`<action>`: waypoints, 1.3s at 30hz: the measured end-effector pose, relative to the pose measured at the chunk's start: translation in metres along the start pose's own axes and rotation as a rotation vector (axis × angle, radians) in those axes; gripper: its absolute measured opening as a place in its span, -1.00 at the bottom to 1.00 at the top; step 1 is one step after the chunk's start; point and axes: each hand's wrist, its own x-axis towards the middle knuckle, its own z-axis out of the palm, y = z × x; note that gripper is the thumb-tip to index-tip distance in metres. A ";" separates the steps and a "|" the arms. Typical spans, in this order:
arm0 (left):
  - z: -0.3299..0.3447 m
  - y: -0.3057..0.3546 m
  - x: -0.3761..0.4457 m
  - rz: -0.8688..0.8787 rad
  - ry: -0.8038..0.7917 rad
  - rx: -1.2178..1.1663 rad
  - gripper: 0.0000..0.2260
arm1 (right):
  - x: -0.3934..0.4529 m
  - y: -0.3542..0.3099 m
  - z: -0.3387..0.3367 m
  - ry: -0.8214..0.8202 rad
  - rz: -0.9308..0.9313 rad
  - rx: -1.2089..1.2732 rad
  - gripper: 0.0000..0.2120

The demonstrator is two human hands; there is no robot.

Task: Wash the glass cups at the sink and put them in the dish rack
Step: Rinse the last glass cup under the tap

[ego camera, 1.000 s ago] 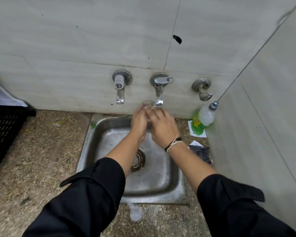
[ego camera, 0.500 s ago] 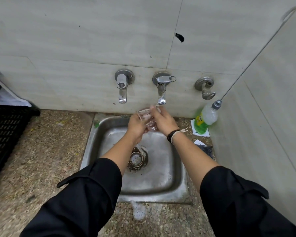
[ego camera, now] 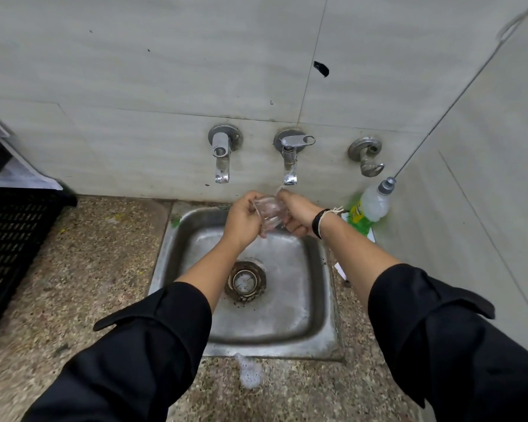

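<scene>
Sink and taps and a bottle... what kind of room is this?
Probably a kitchen's dish-washing corner. A small steel sink sits in a speckled stone counter under wall taps, with a dish soap bottle beside it. Both hands hold a glass cup under running water.

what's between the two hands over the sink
The glass cup, gripped by the left hand and right hand; head view.
</scene>
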 end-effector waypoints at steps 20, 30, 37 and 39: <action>0.011 0.009 -0.004 -0.020 -0.003 -0.264 -0.61 | -0.024 -0.005 -0.029 0.422 -0.417 -0.437 -0.49; 0.024 0.021 -0.012 -0.136 0.007 -0.366 -0.60 | -0.058 -0.070 -0.049 0.645 -0.690 -0.900 -0.54; 0.013 0.032 -0.022 -0.116 -0.027 -0.338 -0.72 | -0.089 -0.082 0.002 0.674 -0.548 -0.986 -0.82; 0.012 0.038 -0.031 -0.126 -0.038 -0.377 -0.70 | -0.096 -0.077 -0.004 0.630 -0.503 -0.701 -0.78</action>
